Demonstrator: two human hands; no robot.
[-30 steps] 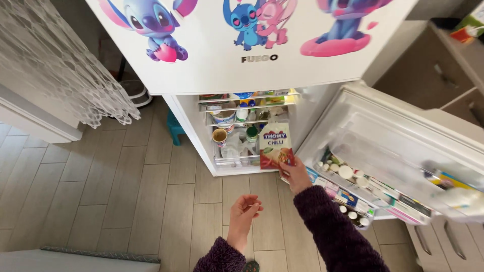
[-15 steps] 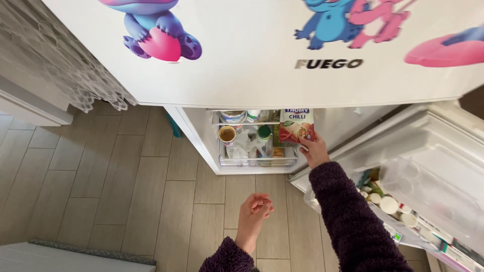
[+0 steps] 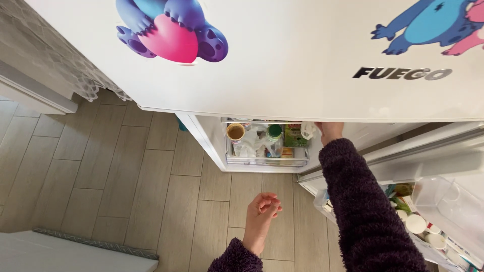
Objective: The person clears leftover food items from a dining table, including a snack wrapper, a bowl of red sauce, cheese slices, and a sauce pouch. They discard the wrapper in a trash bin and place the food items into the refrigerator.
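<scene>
My right hand [image 3: 329, 131] reaches into the open lower compartment of a white fridge [image 3: 282, 85]. Its fingers are hidden behind the upper door's lower edge, so what it holds cannot be seen. A fuzzy dark purple sleeve [image 3: 363, 211] covers that arm. Just left of the hand, on the wire shelf [image 3: 267, 161], stand a green packet [image 3: 295, 136], a green-lidded bottle [image 3: 274, 133] and a cup of brown stuff [image 3: 235, 132]. My left hand [image 3: 262, 207] hangs over the floor in front of the fridge, fingers loosely curled and empty.
The upper fridge door bears cartoon stickers [image 3: 171, 35]. The lower door [image 3: 428, 161] stands open to the right, its bins holding white-lidded jars [image 3: 416, 223]. Grey wood-look floor [image 3: 126, 176] lies below, a lace curtain [image 3: 55, 70] at the left, a pale mat [image 3: 75, 254] at bottom left.
My right hand carried a red and white carton up into the fridge; the carton is now out of sight behind the upper door. The view has moved closer to the fridge.
</scene>
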